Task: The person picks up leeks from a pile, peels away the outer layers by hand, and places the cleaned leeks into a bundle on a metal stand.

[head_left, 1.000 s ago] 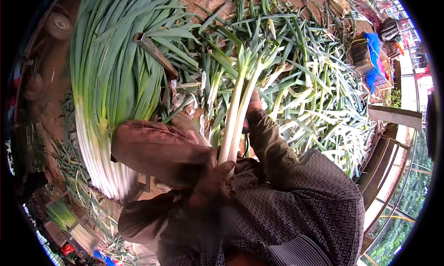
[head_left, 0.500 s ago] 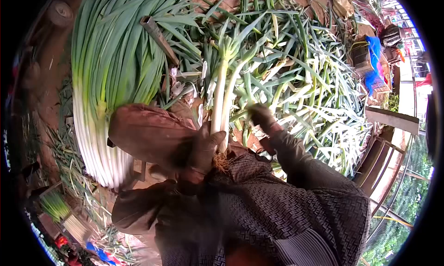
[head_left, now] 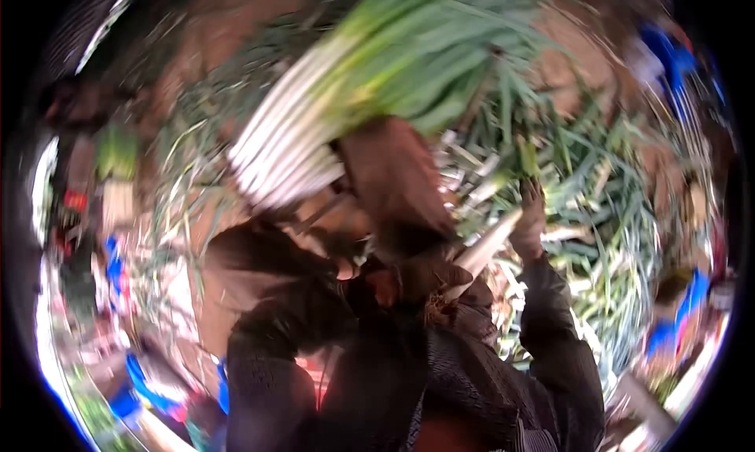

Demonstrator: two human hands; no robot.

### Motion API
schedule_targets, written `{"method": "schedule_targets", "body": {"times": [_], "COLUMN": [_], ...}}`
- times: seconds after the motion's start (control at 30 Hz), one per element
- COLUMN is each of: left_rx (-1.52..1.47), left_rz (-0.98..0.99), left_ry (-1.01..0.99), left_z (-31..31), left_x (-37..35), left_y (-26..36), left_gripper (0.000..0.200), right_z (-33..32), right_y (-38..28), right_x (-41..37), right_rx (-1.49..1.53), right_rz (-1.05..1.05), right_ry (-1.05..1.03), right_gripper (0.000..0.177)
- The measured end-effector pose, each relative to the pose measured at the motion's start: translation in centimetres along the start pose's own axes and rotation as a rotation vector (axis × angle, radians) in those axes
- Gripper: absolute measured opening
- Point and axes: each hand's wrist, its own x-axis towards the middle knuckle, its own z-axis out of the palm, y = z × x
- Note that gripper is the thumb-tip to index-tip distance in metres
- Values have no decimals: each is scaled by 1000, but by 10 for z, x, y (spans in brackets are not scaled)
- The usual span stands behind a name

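Note:
The view is smeared by motion. My left hand (head_left: 436, 277) is closed round the white root end of a leek (head_left: 491, 244), close to my lap, with its brown roots (head_left: 437, 306) hanging beside the fingers. Further up on the right, my right hand (head_left: 529, 220) is beside the upper part of the leek, near a green piece (head_left: 528, 157); blur hides its fingers and whether it grips anything. A large bundle of leeks (head_left: 303, 126) lies beyond my knee, white ends towards the lower left and green leaves towards the upper right.
Loose green leaves (head_left: 609, 240) are heaped on the ground at the right. At the far left stands a small bundle of green stalks (head_left: 118, 157). Blue material (head_left: 678, 314) shows at the right edge. My raised knee (head_left: 393, 177) is beside the large bundle.
The whole view has turned, so the large bundle now appears slanted across the top. The held leek leans to the upper right, and my right hand appears higher, nearer its upper part.

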Motion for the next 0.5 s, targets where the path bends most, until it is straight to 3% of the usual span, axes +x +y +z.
{"method": "schedule_targets", "body": {"times": [0.07,0.2,0.23,0.33,0.43,0.5], "left_rx": [197,377,308,504,1138,1250], "left_rz": [33,52,107,39,-33,-112], "left_ry": [-14,-142,-174,-48,30,160], "left_z": [-14,-39,-44,-55,-59,-67], "left_x": [-13,-67,-74,-89,-110,-120], "left_y": [-16,-15,-20,-27,2,29], "left_gripper": [72,76,80,71,74,69], "right_z": [19,38,44,0,-36,-65], "right_y": [10,10,7,-41,-54,-66], "right_x": [7,-1,3,27,61,100], "right_rx": [35,-69,99,1,-76,-171], "right_rz": [-214,-380,-332,-354,-439,-517], "right_ry": [-1,-190,-298,-239,-194,-140], "right_gripper": [47,61,64,41,43,37]}}
